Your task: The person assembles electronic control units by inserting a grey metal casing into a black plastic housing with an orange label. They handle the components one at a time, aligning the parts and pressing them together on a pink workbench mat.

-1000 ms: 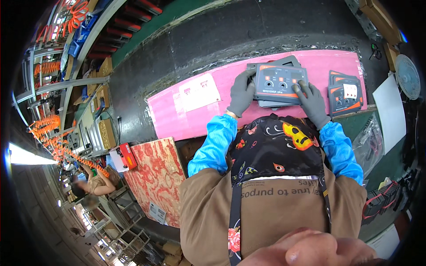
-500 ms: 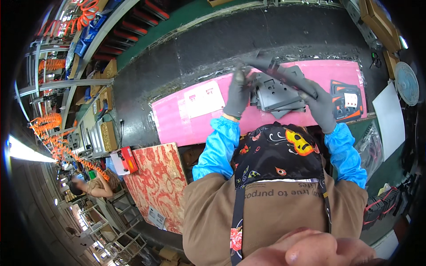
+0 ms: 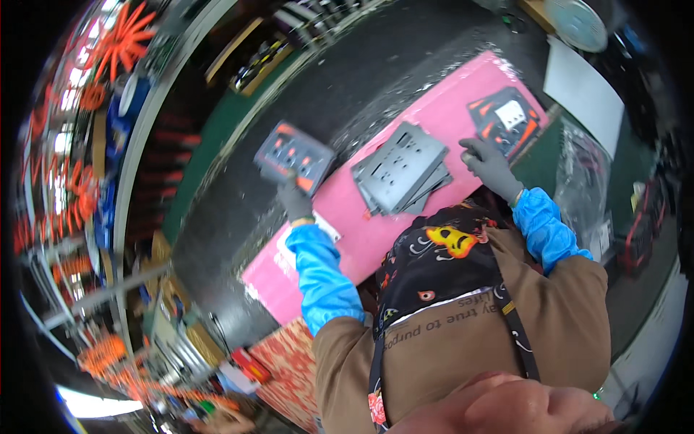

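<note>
At the far left of the pink mat (image 3: 361, 249), my gloved left hand (image 3: 295, 201) grips the near edge of a grey panel with orange corners (image 3: 293, 153). The panel is over the dark bench, past the mat's edge; whether it rests there or is raised I cannot tell. A loose stack of plain grey panels with cut-outs (image 3: 405, 170) lies on the mat between my hands. My gloved right hand (image 3: 493, 168) holds nothing, its fingers apart and slightly bent. It is between that stack and several orange-cornered panels (image 3: 499, 134) with a white label on top.
The dark bench (image 3: 376, 79) runs behind the mat. To the right are a white sheet (image 3: 587, 94), clear plastic wrapping (image 3: 582, 170) and a round fan (image 3: 576, 23). A red patterned board (image 3: 285, 369) and a red box (image 3: 251, 365) are at the lower left.
Both hands were at a dark panel tilted above the stack. Now my left hand is at the far left with an orange-cornered panel, and my right hand is empty. The view has turned.
</note>
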The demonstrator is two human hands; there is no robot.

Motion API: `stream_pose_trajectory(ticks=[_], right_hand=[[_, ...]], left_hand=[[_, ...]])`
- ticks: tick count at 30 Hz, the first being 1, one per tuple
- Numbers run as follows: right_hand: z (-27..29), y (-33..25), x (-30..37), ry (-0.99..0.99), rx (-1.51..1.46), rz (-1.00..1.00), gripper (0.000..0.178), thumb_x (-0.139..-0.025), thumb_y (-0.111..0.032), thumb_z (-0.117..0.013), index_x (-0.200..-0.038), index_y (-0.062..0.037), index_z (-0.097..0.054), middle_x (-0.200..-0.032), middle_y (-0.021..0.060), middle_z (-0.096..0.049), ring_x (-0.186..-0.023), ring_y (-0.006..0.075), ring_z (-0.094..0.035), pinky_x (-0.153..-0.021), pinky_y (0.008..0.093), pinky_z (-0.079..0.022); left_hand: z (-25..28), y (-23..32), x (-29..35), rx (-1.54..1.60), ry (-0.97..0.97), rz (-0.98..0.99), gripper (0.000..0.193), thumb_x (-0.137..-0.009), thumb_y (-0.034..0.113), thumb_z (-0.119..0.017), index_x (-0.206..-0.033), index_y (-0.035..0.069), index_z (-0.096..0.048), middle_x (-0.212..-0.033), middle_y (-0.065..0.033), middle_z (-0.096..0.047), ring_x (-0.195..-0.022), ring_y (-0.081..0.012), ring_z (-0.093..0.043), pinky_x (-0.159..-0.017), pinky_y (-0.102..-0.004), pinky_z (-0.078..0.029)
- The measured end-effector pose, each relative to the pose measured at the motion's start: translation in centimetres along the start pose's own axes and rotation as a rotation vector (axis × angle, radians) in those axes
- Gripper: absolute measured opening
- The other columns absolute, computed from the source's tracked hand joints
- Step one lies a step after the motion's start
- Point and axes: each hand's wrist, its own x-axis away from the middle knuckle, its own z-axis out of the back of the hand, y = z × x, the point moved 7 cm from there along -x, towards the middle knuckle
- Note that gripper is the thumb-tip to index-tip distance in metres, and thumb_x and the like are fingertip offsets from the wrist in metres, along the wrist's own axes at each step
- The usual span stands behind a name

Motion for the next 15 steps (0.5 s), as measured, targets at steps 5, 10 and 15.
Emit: stream_pose_trajectory(ticks=[5,10,15], right_hand=[[4.9,5.8,4.4,0.186,0.375,-0.251,0.05,-0.087,-0.028,-0.069,-0.132,-0.0104,-0.056,-0.123,0.014,-0.061,-0.112,0.0301,-0.059,-0.094,0.0404,-0.049],[5.4,4.9,4.1,0.458,0.928,-0.087,0.072,-0.079,-0.031,-0.075,-0.139,-0.0061,-0.045,-0.136,0.0157,-0.054,-0.129,0.0333,-0.049,-0.105,0.0473,-0.039],[3.9,7.2,2.2,0.427,0.982,-0.101,0.067,-0.08,-0.029,-0.074,-0.137,-0.0061,-0.047,-0.136,0.0166,-0.053,-0.129,0.0331,-0.048,-0.104,0.0494,-0.039]], left_hand=[[0.5,-3.6,-2.3,0.127,-0.019,0.165,0.057,-0.092,0.024,-0.07,-0.137,-0.003,-0.048,-0.125,-0.013,-0.06,-0.104,-0.0221,-0.063,-0.089,-0.0364,-0.054],[0.2,-4.3,-2.1,-0.124,0.095,0.151,0.052,-0.09,0.022,-0.073,-0.131,-0.004,-0.055,-0.117,-0.0153,-0.065,-0.103,-0.0232,-0.064,-0.087,-0.0358,-0.053],[0.7,-1.7,-1.1,-0.657,0.204,0.11,0.06,-0.085,0.018,-0.075,-0.134,-0.008,-0.052,-0.122,-0.0218,-0.064,-0.111,-0.0282,-0.063,-0.091,-0.0378,-0.051]])
